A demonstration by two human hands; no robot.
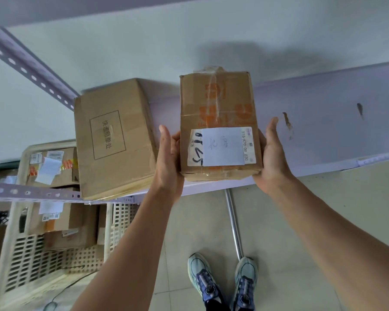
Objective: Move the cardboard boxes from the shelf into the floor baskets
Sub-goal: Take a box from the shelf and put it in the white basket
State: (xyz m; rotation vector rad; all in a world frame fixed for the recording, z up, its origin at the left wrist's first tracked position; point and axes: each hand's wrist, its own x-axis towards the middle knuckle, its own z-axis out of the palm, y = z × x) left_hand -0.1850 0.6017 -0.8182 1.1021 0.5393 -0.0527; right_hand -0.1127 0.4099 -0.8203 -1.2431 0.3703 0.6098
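A taped cardboard box [218, 104] with orange print and a white label sits at the front edge of the lilac shelf [312, 126]. My left hand [169, 160] grips its left side and my right hand [273, 153] grips its right side. Both thumbs point up beside the box, and the fingers are hidden behind and under it. A larger plain cardboard box [115, 140] with a printed rectangle lies on the shelf just to the left, overhanging the front edge. Below, at the left, a cream perforated floor basket [32, 265] holds several cardboard boxes [67, 227].
A second cream basket [24, 153] with labelled boxes shows behind the shelf rail. A perforated shelf upright [29, 70] runs diagonally at the upper left. A thin metal pole [233, 221] stands on the tiled floor by my shoes [222, 281]. A dark cable [65, 288] lies near the basket.
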